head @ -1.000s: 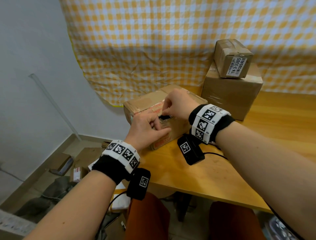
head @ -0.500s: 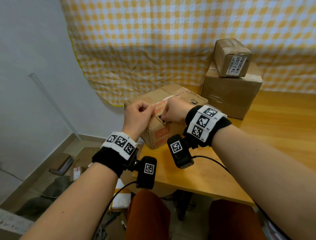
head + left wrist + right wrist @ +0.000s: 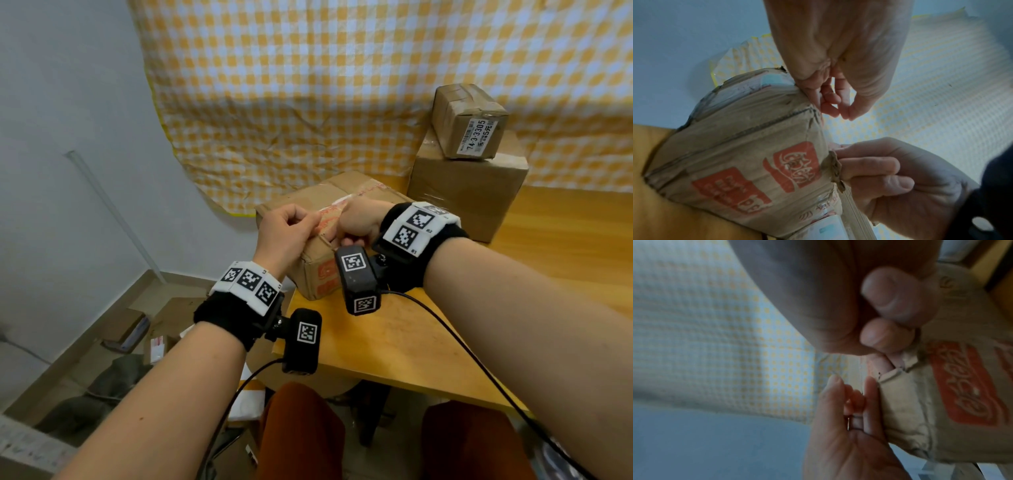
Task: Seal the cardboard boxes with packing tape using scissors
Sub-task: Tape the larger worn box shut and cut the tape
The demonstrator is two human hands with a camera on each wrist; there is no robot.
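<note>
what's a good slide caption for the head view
Both hands, left hand and right hand, work at the near top edge of a cardboard box on a wooden table.

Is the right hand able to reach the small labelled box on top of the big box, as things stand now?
Probably yes. The small labelled box sits uncovered on the big box, with only bare table between. But the right hand is busy at the near box and must let go first.

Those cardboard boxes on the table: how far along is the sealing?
Two stacked boxes at the back already look taped. In hand: both hands, left and right, work at the top front edge of the red-printed box, apparently with clear tape. Scissors aren't visible, so cutting seems left.
</note>
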